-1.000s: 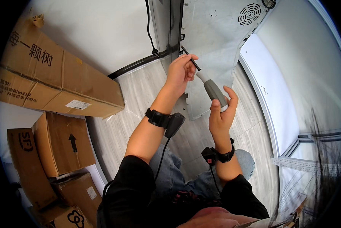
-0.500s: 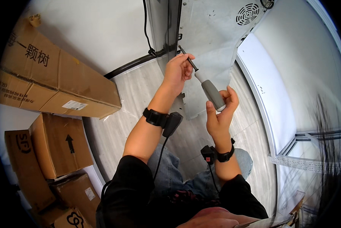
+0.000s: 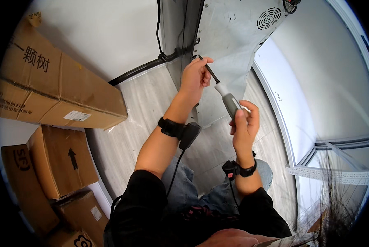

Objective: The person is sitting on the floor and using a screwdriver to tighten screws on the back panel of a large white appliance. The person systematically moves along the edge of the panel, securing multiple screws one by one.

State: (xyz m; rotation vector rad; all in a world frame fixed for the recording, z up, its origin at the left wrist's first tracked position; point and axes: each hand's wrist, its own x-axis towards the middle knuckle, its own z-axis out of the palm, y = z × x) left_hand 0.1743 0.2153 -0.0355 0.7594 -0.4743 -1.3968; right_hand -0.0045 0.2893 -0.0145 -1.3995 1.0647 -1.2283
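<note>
Gripping the rear of a grey screwdriver [image 3: 230, 103] in the right hand [image 3: 246, 123]: closed round the handle, with thumb laid along the near side and fingers curled behind. Pinching its black shaft [image 3: 212, 73] close to the tip with the left hand [image 3: 196, 78], between thumb and index finger; other fingers loosely bent, clear of the handle. Holding the screwdriver slantwise in front of the metal panel [image 3: 223, 41], tip up at the panel's left edge, handle down toward its lower right. Can't tell from here if touching at the tip.

Reaching up from below the panel with both forearms. Left arm out further, wrist roughly straight, under the panel's left edge; right arm more bent, lower down and right of it. Wearing a black wrist strap [image 3: 172, 128] on the left, a second strap [image 3: 247, 169] on the right, each with a small module and a cable. Dressed in black sleeves and jeans.

Below the panel: pale wood-look floor [image 3: 147, 103]. Left of it: glossy dark side [image 3: 178, 33], hanging black cable [image 3: 158, 29], white wall [image 3: 110, 37], then a large cardboard box [image 3: 65, 78] with smaller boxes [image 3: 65, 156] stacked nearer. In the panel's upper right: round slotted vent [image 3: 268, 18]. Right of panel: white frame [image 3: 283, 103].
</note>
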